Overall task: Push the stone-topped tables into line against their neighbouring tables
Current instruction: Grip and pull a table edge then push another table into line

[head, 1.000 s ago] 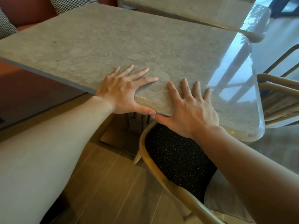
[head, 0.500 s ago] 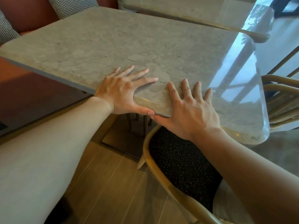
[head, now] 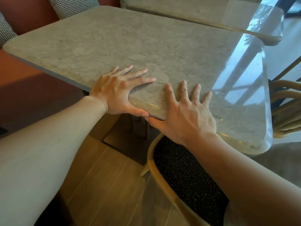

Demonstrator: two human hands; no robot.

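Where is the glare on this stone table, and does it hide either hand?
Head view: window glare whitens the right side of the grey stone-topped table, just beyond the right hand; that hand and the left hand are sharp and evenly lit. The wide-angle lens bows the table's edges.

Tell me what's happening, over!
Left grip, right grip flat on near corner of grey stone-topped table. Neighbouring stone table beyond far edge. Tan wooden chair below.
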